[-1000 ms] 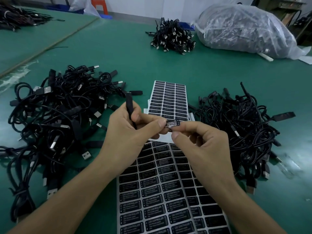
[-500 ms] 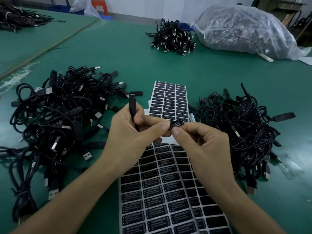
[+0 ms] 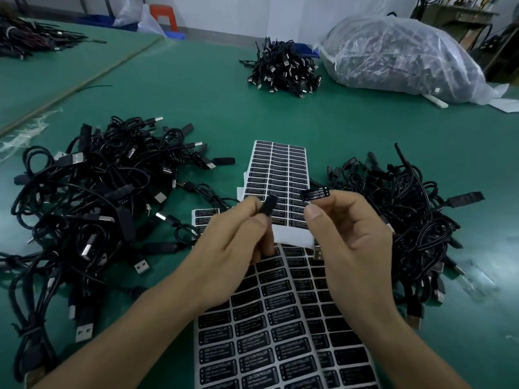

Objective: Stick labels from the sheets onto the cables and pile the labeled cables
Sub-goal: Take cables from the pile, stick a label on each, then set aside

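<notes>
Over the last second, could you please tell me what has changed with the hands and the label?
The hands parted: the right hand drew the label up and rightward, away from the left hand, which tipped its cable controller toward it. The label sheets and cable piles stayed put.

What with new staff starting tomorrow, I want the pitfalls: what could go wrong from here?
1. The right hand pinches the label by its edge; it could curl or fold onto itself.
2. The left hand holds the cable's black block tilted and apart from the label, so it may land crooked.
3. The left pile and right pile look alike; a finished cable might join the wrong one.
</notes>
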Demonstrator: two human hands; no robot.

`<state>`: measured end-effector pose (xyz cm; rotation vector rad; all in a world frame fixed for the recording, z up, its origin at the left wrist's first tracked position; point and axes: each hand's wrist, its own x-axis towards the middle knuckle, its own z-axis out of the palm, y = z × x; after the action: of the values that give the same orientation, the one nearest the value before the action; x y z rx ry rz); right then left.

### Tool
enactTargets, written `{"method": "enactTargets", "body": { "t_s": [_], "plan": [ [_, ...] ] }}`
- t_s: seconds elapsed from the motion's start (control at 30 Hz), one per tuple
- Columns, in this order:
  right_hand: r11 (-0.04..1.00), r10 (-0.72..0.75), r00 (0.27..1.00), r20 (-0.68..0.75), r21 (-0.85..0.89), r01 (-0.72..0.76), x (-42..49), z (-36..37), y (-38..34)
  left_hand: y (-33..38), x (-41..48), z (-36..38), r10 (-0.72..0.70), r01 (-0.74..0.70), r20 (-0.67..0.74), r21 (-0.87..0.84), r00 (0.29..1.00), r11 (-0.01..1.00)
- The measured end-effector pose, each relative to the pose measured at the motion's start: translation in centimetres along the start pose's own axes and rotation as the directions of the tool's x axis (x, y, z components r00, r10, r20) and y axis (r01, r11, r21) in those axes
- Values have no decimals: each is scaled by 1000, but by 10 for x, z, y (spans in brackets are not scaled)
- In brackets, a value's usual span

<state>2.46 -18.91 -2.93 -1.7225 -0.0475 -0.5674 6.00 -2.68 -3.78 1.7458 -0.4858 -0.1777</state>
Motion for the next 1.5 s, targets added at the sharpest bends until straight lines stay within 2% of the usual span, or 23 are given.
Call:
{"method": "enactTargets", "body": {
  "t_s": [0.1, 0.2, 0.33, 0.5, 0.67, 0.97, 1.23, 1.5],
  "plan": [
    [998, 9, 999, 43, 59, -12, -1, 1, -2, -1, 2, -1, 73, -75, 16, 123, 997, 990],
    [994, 23, 998, 58, 105, -29, -1, 2, -4, -2, 4, -3, 136, -134, 1, 161, 991, 978],
    [992, 32, 997, 73, 120, -41, 1, 3, -6, -2, 4, -2, 106, -105, -25, 27, 994, 994],
    [991, 66, 987, 145, 105, -82, 1, 1, -4, -2, 3, -1, 54, -73, -145, -132, 988, 988],
    [995, 83, 982, 168, 43, -91, 1, 0, -2, 0, 3, 0, 58, -84, -157, -161, 986, 983],
    [997, 63, 987, 150, 30, -68, 3, 1, -2, 1, 1, -1, 42, -46, -47, -90, 998, 995],
    [994, 95, 984, 151, 30, -101, 3, 0, -1, 2, 3, -1, -2, -16, -73, -240, 997, 971],
    [996, 88, 980, 180, -2, -89, 4, 1, -1, 2, 3, -1, 20, -29, -35, -276, 999, 961]
  ]
}}
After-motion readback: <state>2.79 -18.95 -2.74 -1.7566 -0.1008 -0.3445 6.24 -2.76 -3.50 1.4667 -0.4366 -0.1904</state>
